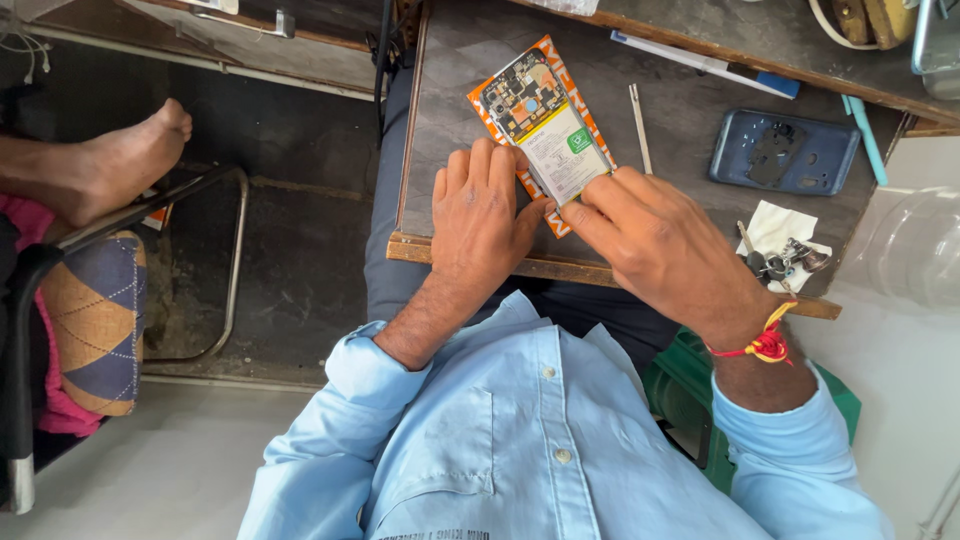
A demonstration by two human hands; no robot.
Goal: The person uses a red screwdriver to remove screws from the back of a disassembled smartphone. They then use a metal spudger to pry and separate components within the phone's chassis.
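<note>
opened phone (545, 125) lower end hidden under hands, keys (785, 262) partly behind right wrist, bare foot (110, 160) cropped

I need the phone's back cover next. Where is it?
In the head view, the blue back cover lies on the table's right side, beyond the right hand, beside a light-blue stick.

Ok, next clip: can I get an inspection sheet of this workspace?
Surface: dark bench, wooden front edge.
Job's things: opened phone, board and battery exposed, lying on an orange card.
Clutter: blue back cover, thin rod, light blue tool, pen, keys on a white tissue.
Grippers: left hand flat on the card, fingers at the phone's lower edge; right hand with fingertips on the phone's lower corner.
Cables: white wires, top left corner.
Surroundings: another person's bare foot near a metal chair frame; green stool under the person.
</note>
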